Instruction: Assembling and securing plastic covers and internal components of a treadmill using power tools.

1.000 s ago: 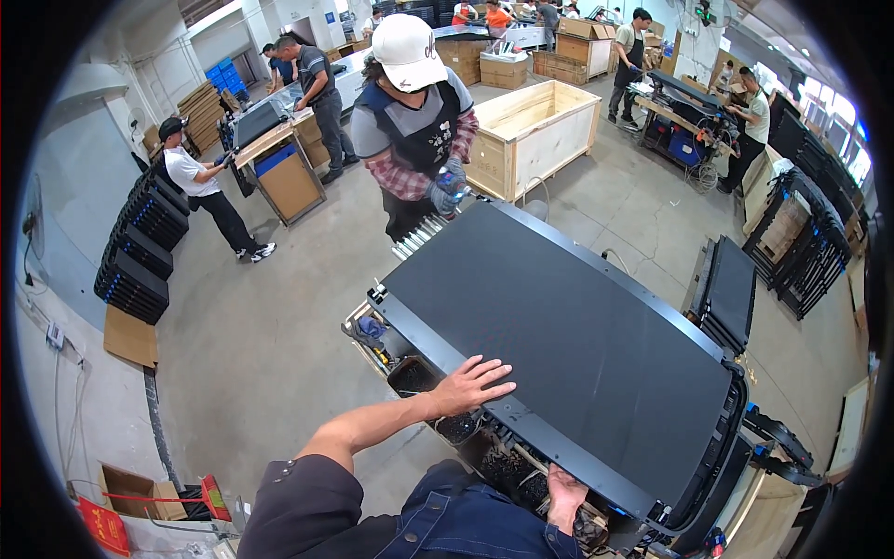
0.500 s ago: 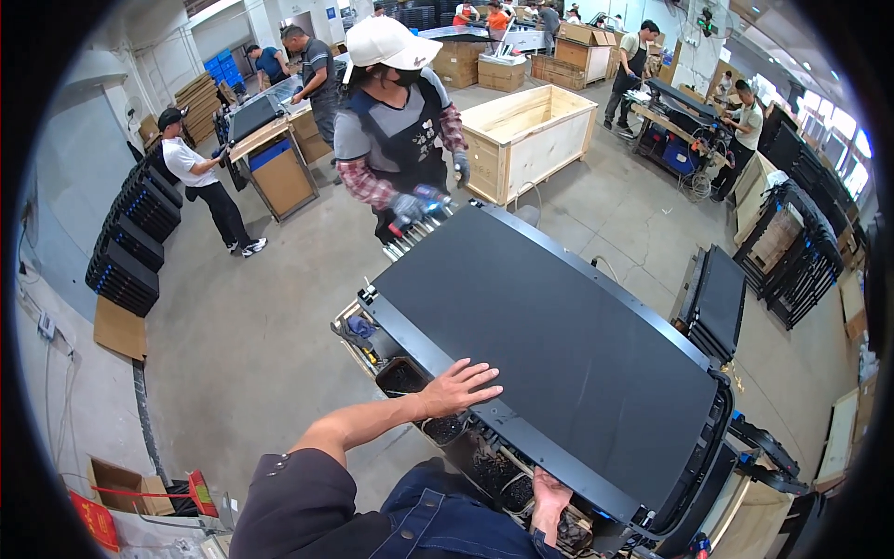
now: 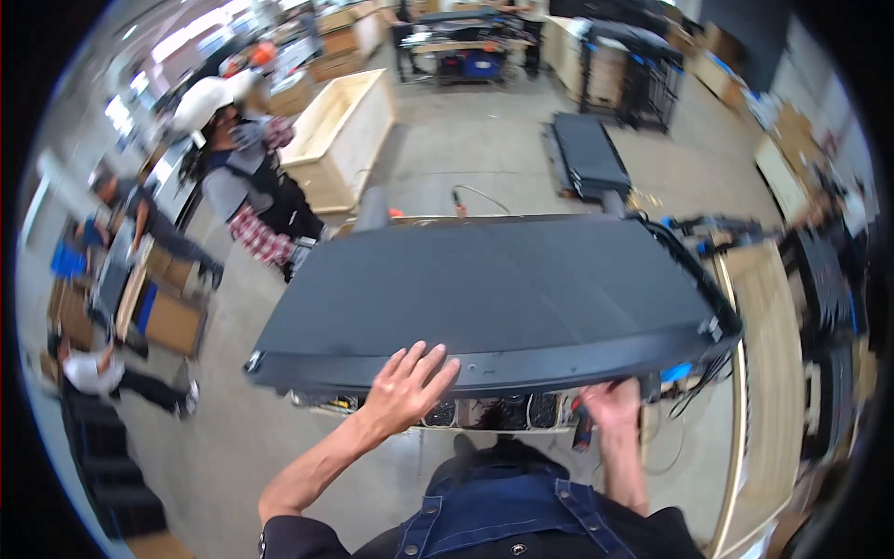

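A treadmill deck point(image 3: 466, 289) with a black running belt lies across the bench in front of me. My left hand point(image 3: 410, 384) rests on its near side rail point(image 3: 521, 368), open, fingers spread and pointing away from me. Farther right, my right hand point(image 3: 615, 402) is at the underside of the same rail, palm showing. Its fingers are partly hidden by the rail and blurred, so their grip cannot be made out. Just left of that hand is a red-and-black tool point(image 3: 583, 430). Beneath the rail, bins of small dark parts point(image 3: 498, 412) show.
A co-worker in a white cap point(image 3: 205, 104) stands at the deck's far left, one gloved hand near its end. Beyond is an open wooden crate point(image 3: 345, 140). Stacked black decks point(image 3: 589, 156) lie on the floor behind. A wooden panel point(image 3: 759, 401) stands close on my right.
My view has swung right, so the deck now lies crosswise. My left hand stays on the rail and my right hand under it. The co-worker's power tool no longer shows; one gloved hand is raised.
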Demonstrator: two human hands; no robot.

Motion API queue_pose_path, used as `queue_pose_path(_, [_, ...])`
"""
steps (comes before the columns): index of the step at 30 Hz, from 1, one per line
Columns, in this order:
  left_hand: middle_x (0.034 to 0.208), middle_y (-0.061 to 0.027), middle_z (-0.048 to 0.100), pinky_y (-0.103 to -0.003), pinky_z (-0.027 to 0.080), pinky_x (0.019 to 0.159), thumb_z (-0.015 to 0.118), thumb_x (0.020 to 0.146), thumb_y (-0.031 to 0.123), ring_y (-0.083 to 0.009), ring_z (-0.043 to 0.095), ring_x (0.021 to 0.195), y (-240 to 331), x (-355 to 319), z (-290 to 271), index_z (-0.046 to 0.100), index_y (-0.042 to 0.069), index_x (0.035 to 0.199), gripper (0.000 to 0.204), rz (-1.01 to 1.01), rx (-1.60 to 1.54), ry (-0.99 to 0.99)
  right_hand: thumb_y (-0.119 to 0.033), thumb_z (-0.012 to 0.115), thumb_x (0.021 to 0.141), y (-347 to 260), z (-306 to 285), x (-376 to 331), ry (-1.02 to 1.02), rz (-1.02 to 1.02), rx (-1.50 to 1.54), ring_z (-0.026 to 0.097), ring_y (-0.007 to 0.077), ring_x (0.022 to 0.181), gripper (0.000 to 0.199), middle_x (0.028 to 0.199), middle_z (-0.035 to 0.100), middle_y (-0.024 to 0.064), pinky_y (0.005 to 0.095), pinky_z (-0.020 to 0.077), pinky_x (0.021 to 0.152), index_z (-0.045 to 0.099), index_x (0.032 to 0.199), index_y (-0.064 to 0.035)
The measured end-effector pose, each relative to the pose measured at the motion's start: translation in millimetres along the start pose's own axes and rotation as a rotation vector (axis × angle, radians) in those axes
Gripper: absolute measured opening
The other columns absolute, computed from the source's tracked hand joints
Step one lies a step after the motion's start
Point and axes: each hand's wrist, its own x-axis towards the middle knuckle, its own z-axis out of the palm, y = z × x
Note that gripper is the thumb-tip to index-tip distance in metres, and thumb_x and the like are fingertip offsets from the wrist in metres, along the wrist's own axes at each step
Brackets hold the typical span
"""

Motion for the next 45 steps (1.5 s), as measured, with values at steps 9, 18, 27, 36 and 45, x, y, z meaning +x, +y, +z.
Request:
queue_pose_path(9, [0.099, -0.0118, 0.073, -0.036, 0.058, 0.077, 0.085, 0.056, 0.008, -0.0270, 0.072, 0.083, -78.3, 155.0, -190.3, 0.070, 0.008, 0.121, 0.066, 0.000, -0.208, -0.044, -0.039, 0.060, 0.098, 30.1, -6.2, 29.8, 0.275, -0.207, -0.281, 0.038, 0.0120, 0.049, 0.037, 0.067, 0.039, -0.0025, 0.0327, 0.0477, 0.057, 0.042, 0.076, -0.0149])
queue_pose_path(18, [0.096, -0.0199, 0.062, -0.045, 0.048, 0.077, 0.048, 0.099, 0.055, -0.0419, 0.062, 0.091, -187.2, 294.9, -83.2, 0.064, 0.002, 0.110, 0.057, -0.144, 0.130, 0.189, -0.049, 0.058, 0.095, 83.5, -45.6, 413.6, -0.047, -0.799, -0.076, 0.057, 0.0199, 0.055, 0.038, 0.066, 0.060, 0.0019, 0.0430, 0.0578, 0.062, 0.065, 0.094, -0.0122])
queue_pose_path(27, [0.073, -0.0264, 0.058, -0.051, 0.044, 0.064, 0.042, 0.102, 0.053, -0.0473, 0.058, 0.070, -315.4, 400.6, 119.2, 0.062, -0.001, 0.081, 0.062, -0.171, -0.049, -0.191, -0.049, 0.059, 0.095, 119.0, -224.7, 303.2, 0.229, -0.439, -0.345, 0.060, 0.0215, 0.061, 0.038, 0.071, 0.064, 0.0018, 0.0428, 0.0575, 0.063, 0.066, 0.101, -0.0127])
queue_pose_path(36, [0.086, -0.0298, 0.067, -0.056, 0.047, 0.080, 0.036, 0.103, 0.056, -0.0514, 0.064, 0.092, -293.7, 359.2, 364.2, 0.069, -0.002, 0.083, 0.069, -0.362, -0.294, -0.416, -0.049, 0.061, 0.095, 63.0, -244.5, 231.8, 0.474, 0.018, -0.646, 0.064, 0.0230, 0.067, 0.039, 0.077, 0.068, 0.0017, 0.0427, 0.0572, 0.065, 0.068, 0.108, -0.0131])
queue_pose_path(45, [0.112, -0.0154, 0.062, -0.042, 0.046, 0.096, 0.064, 0.097, 0.024, -0.0349, 0.059, 0.110, -176.1, 290.2, 271.0, 0.065, 0.004, 0.116, 0.027, -0.329, -0.561, 0.083, -0.040, 0.056, 0.102, 17.6, -129.9, 100.2, -0.458, 0.298, -1.918, 0.068, 0.0337, 0.080, 0.036, 0.082, 0.069, 0.0140, 0.0440, 0.0510, 0.075, 0.066, 0.098, -0.0060])
